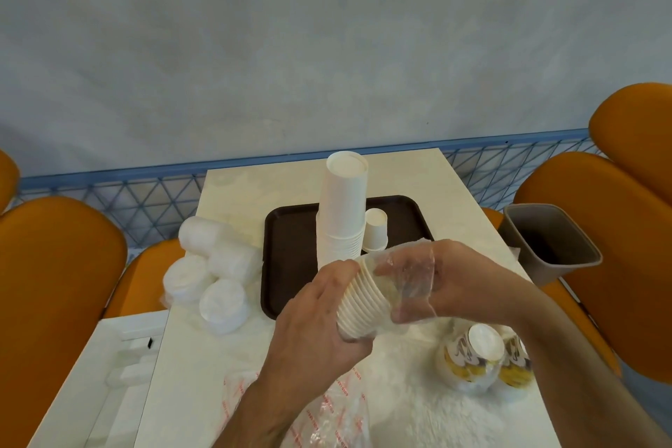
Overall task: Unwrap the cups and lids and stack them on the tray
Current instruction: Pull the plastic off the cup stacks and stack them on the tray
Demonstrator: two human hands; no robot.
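My left hand [316, 316] grips a short stack of white paper cups [363, 305] lying on its side above the table. My right hand [454, 276] pinches the clear plastic wrapper [407, 280] that still covers the far end of that stack. Behind them a brown tray [291, 240] carries a tall upside-down stack of white cups [343, 207] and a small upside-down cup [375, 229]. Wrapped sleeves of white lids [211, 269] lie left of the tray. Wrapped yellow-printed cups [480, 356] lie at the right front.
An empty printed plastic wrapper [334, 411] lies at the table's front. A grey bin [545, 244] stands right of the table. Orange chairs [58, 273] flank both sides. A white box [120, 356] sits at the left front.
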